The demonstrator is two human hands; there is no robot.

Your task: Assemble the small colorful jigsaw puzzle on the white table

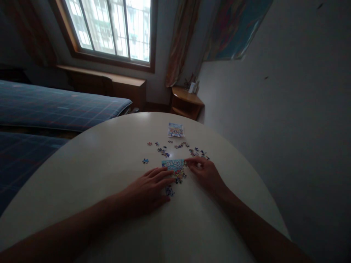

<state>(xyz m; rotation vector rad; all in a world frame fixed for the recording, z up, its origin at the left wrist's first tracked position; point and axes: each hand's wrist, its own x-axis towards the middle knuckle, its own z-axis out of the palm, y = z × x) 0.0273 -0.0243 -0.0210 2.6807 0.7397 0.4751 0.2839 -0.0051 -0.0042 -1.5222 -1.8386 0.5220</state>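
Observation:
A partly joined jigsaw puzzle [174,167] with a blue top band lies on the round white table [115,164]. My left hand [149,190] lies flat beside it, fingers stretched out, fingertips touching the puzzle's left edge. My right hand [204,171] is at the puzzle's right edge, its fingers pinched together at the top right corner, seemingly on a small piece that I cannot make out. Several loose puzzle pieces [179,147] are scattered just beyond the puzzle. A single piece [145,160] lies apart to the left.
A small picture card [175,130] lies farther back on the table. A bed with a blue checked cover [55,106] is to the left. A wooden corner shelf [188,100] and a window [112,27] are behind. A grey wall is on the right.

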